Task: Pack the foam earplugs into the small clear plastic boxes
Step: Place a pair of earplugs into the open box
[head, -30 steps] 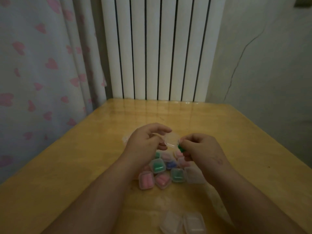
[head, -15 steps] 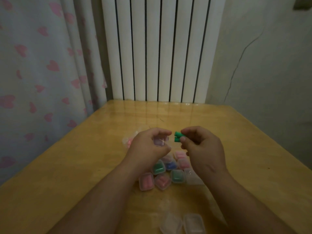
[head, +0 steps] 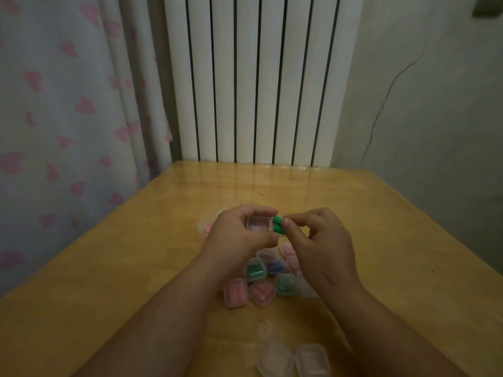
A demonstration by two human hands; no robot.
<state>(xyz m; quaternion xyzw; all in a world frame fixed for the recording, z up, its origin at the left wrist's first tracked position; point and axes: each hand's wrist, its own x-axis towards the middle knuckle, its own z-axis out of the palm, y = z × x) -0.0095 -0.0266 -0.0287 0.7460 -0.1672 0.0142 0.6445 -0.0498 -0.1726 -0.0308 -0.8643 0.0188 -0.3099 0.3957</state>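
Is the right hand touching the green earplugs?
Touching. The head view shows the right hand pinching the green earplugs between thumb and fingertip, with no gap.

I see the left hand gripping an open small clear box above the wooden table. The right hand pinches two green earplugs at the box's right edge. Below the hands lies a cluster of filled boxes, pink, green and blue; two empty boxes sit nearest me.
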